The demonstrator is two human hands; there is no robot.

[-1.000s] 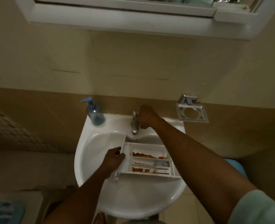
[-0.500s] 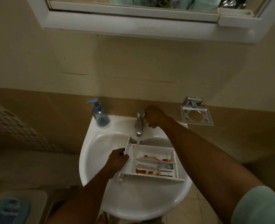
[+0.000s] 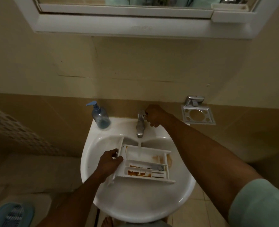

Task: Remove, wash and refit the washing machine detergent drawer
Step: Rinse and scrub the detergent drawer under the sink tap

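Note:
A white detergent drawer [image 3: 143, 163] with three compartments and brown residue lies across the white sink [image 3: 135, 203]. My left hand [image 3: 110, 162] grips its front panel at the left end. My right hand [image 3: 154, 117] is closed on the lever of the chrome tap [image 3: 140, 125]. A stream of water falls from the spout into the drawer's far compartment, and brownish water spreads at the drawer's right end.
A blue soap pump bottle [image 3: 100, 117] stands on the sink's back left corner. A chrome holder [image 3: 197, 115] is fixed to the wall at the right. A white mirror frame [image 3: 135, 25] hangs above. Tiled floor lies below.
Water now runs from the tap into the drawer, where none flowed a second ago. Residue in the far compartment has washed toward the right. Both hands keep their grips.

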